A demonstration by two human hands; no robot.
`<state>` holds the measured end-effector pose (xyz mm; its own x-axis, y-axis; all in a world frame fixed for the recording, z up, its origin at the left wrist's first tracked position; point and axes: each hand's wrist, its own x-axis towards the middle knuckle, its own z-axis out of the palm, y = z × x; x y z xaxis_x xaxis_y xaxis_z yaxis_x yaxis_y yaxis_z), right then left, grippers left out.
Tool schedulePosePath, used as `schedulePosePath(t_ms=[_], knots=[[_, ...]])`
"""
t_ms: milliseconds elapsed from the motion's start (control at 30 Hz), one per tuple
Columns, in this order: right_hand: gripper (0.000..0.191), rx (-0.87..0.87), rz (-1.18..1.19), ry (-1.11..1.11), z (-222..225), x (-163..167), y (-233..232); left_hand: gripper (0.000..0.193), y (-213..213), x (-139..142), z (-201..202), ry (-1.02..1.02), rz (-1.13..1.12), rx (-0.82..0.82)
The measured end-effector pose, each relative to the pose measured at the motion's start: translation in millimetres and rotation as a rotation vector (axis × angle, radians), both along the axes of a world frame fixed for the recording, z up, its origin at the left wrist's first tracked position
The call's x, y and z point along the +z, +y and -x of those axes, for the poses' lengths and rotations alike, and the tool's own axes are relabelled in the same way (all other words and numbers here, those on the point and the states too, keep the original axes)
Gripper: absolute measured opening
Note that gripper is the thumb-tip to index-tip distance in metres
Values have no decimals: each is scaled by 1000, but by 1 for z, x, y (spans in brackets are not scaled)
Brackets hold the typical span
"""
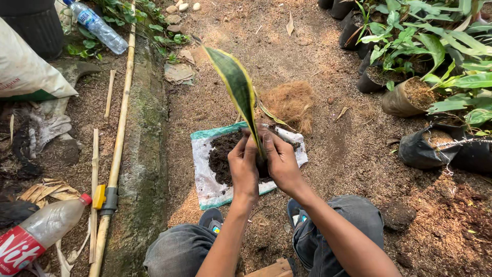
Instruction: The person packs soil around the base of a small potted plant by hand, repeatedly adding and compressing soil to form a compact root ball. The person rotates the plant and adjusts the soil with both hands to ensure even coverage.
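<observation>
A tall snake plant leaf (237, 84), dark green with yellow edges, rises from between my two hands. My left hand (244, 166) and my right hand (280, 160) are cupped together around the leaf's base and a clump of dark soil. Below them lies a white sack sheet (204, 177) with a green edge, carrying a pile of dark soil (220, 156). What sits exactly between my palms is hidden by the fingers.
A heap of coconut fibre (294, 102) lies behind the sheet. Potted plants in black grow bags (425, 149) crowd the right. A long bamboo pole (120, 138) runs along a concrete curb (146, 154) on the left, near two plastic bottles (38, 233) and a white sack (23, 66).
</observation>
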<state>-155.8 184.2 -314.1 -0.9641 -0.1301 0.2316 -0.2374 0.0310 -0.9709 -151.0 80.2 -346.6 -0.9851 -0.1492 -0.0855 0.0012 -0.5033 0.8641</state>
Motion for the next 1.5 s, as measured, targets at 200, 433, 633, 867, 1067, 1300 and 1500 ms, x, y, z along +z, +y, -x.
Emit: schedulePosePath(t_ms=[200,433,633,867,1067,1300,1500], knots=[[51,-117,-33,-364,-1,-14,-14,36,-7,14,4,-26,214,116],[57,21,372,-217,13,-6,-7,50,-14,42,2,200,221,44],[51,-57,177,-94,4,-1,-9,43,-3,38,2,256,346,132],[36,-191,40,-67,-4,-11,-11,43,1,26,0,197,385,122],[44,-8,412,-182,4,5,0,62,-6,33,2,427,357,41],[51,233,12,-10,-1,26,23,67,-7,33,3,262,127,-26],[50,127,-57,113,-8,27,18,70,-7,39,3,340,63,-37]])
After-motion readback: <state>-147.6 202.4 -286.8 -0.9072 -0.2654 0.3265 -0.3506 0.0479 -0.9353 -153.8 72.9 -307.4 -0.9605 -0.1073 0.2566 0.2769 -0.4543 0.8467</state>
